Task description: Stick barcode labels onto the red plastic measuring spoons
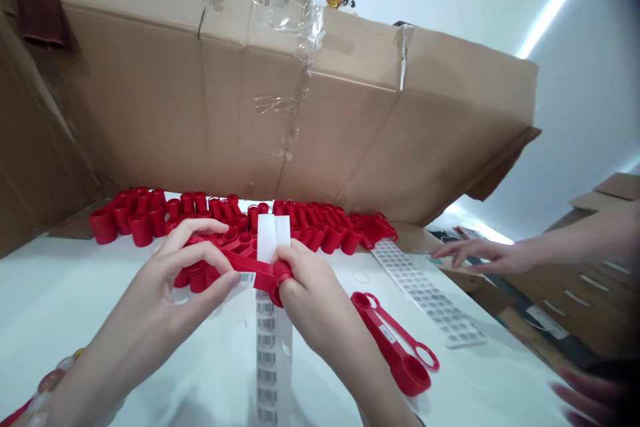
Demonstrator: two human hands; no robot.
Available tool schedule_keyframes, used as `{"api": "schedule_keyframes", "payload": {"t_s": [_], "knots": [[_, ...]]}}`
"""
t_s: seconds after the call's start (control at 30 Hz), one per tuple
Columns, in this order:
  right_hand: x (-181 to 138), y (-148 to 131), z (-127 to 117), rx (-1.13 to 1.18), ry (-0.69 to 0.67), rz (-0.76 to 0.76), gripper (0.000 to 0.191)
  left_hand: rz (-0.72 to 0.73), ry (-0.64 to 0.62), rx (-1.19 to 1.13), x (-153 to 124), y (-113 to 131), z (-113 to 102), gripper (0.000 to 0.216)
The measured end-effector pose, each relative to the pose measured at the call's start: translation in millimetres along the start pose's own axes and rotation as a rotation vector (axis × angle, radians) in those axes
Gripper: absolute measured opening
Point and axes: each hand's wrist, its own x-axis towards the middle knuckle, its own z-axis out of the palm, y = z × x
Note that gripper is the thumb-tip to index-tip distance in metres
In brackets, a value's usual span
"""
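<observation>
My right hand [307, 280] is closed round one end of a red measuring spoon [263, 272], its handle pointing left. The thumb and forefinger of my left hand [175, 287] pinch the edge of a small white barcode label [246, 279], which lies against that handle. Under the spoon, a long strip of barcode labels [267, 360] runs toward me, its blank backing end standing up beyond my right thumb. Another red measuring spoon [387, 340], with a barcode label on it, lies right of my right hand beside a red ring-ended piece.
Several rows of red scoops [320, 230] stand along the back, before a big cardboard box wall [240, 100]. A second label sheet [430, 293] and a thin ring [361, 277] lie to the right. Another person's hand [480, 255] reaches in there; a blurred hand [590, 393] shows lower right.
</observation>
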Motion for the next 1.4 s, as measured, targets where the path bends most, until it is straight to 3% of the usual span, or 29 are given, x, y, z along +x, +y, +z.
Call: {"api": "schedule_keyframes", "payload": {"t_s": [0.93,1.4], "knots": [[-1.1,-4.5,-1.3,-0.011,-0.037,0.008,0.016,0.026,0.002,0.009,4.0,-4.7,-3.0,0.025],[-2.3,-2.2,0.7,-0.003,-0.024,0.000,0.016,0.101,0.062,0.081,4.4,-5.2,1.4,0.027]]}}
